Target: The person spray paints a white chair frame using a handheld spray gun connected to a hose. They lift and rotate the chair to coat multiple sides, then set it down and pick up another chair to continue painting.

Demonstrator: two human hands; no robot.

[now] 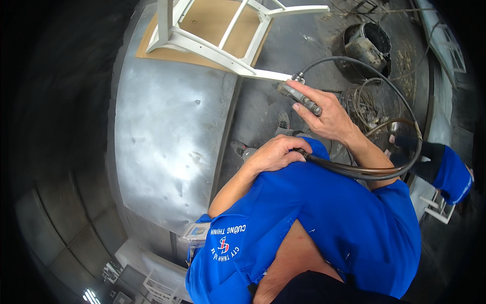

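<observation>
So in the head view, the right hand (326, 114) has a metal spray gun (302, 99) pinched between thumb and fingers, index finger stretched out along the body and the butt end poking out below the thumb. The gun is just right of center, up near the end of a white leg on an upturned-looking chair frame (208, 46); can't tell if the two actually touch. The left hand (279, 152) is down in front of the belly, fingers curled tight around some hoses (349, 169), a black one and a brownish one bunched together, and the black one loops way out to the right and back up to the head of the gun. The chair frame sits on a brown cardboard sheet (202, 23), and that's lying on a big shiny metal table (162, 131) off to the left. Past the gun on the floor there's a grimy dark bucket (354, 68), with a messy hose coil (362, 101) just beside it. Far right, another person (453, 175) in a blue top shows up near a small white frame (439, 209).
</observation>
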